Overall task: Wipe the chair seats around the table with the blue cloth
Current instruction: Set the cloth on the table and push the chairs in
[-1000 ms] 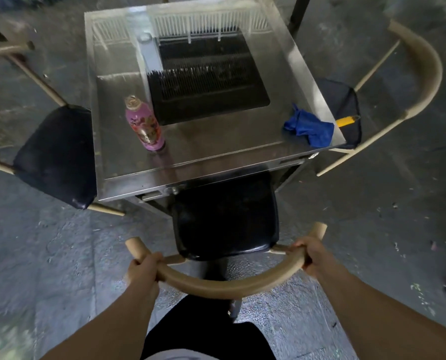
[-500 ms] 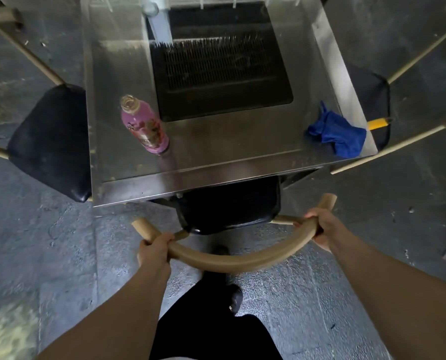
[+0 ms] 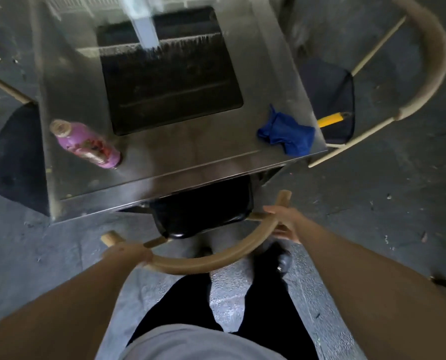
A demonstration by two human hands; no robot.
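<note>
A crumpled blue cloth (image 3: pixel 286 133) lies on the steel table (image 3: pixel 164 165) near its front right corner. In front of me a chair with a black seat (image 3: pixel 203 214) is tucked mostly under the table. Its curved wooden backrest (image 3: pixel 203 262) faces me. My left hand (image 3: pixel 128 255) grips the left part of this rail. My right hand (image 3: pixel 284 222) is at the rail's right end with thumb and fingers spread, loose around it. Neither hand touches the cloth.
A pink bottle (image 3: pixel 86 144) stands at the table's front left. A second chair's dark seat (image 3: pixel 328 89) on the right carries a yellow-handled object (image 3: pixel 331 119). A third black seat (image 3: pixel 11 157) is on the left. A dark recessed grill (image 3: pixel 169 74) fills the table's middle.
The chair has slid further under the table. My right hand has loosened from its grip on the rail. The view has shifted closer and to the left.
</note>
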